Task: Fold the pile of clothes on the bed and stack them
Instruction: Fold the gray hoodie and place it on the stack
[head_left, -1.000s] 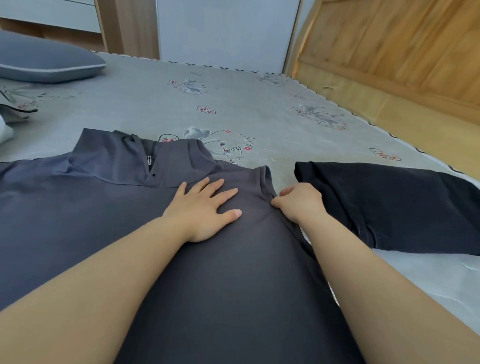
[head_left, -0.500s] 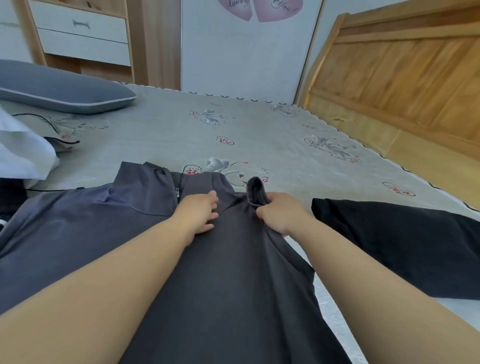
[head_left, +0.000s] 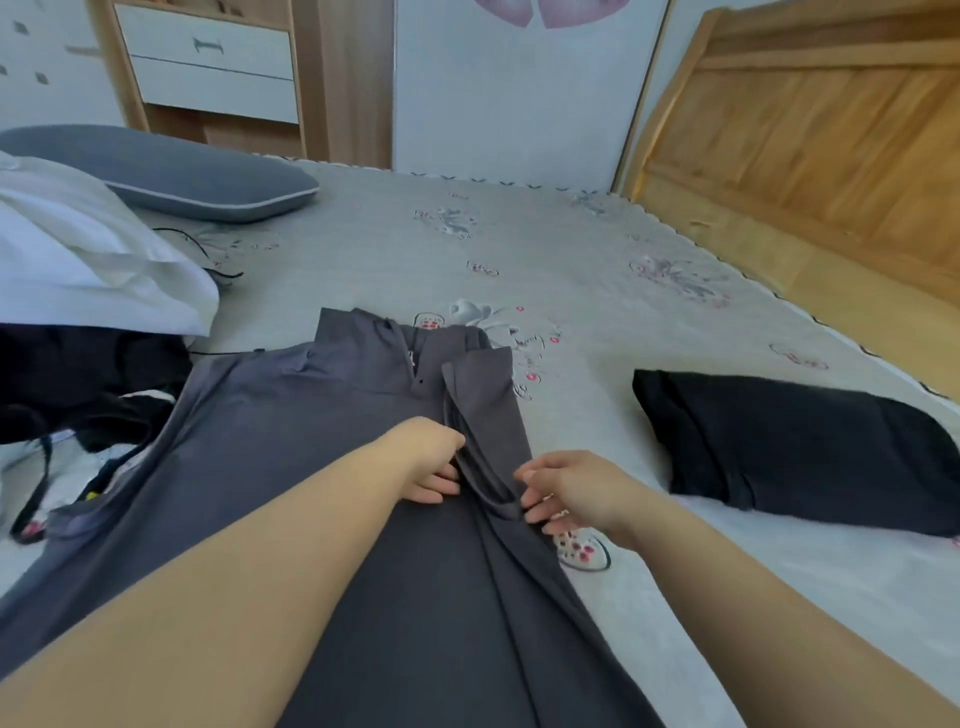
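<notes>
One grey collared shirt (head_left: 291, 467), soft and matte, lies spread across the middle of my view on the floral bedsheet (head_left: 597, 270), its right side folded inward in a long narrow panel. My left hand (head_left: 423, 460) rests on the shirt with fingers curled down at the fold; whether it grips the cloth I cannot tell. My right hand (head_left: 566, 491) pinches the folded edge between fingertips. At three o'clock sits one black garment (head_left: 789, 452), folded into a rough rectangle, well apart from the shirt. At nine o'clock lies a tangle of dark clothes (head_left: 78, 384), with one white garment (head_left: 88, 254) above it. At eleven o'clock, one smooth grey pillow (head_left: 171, 174) with pale piping.
</notes>
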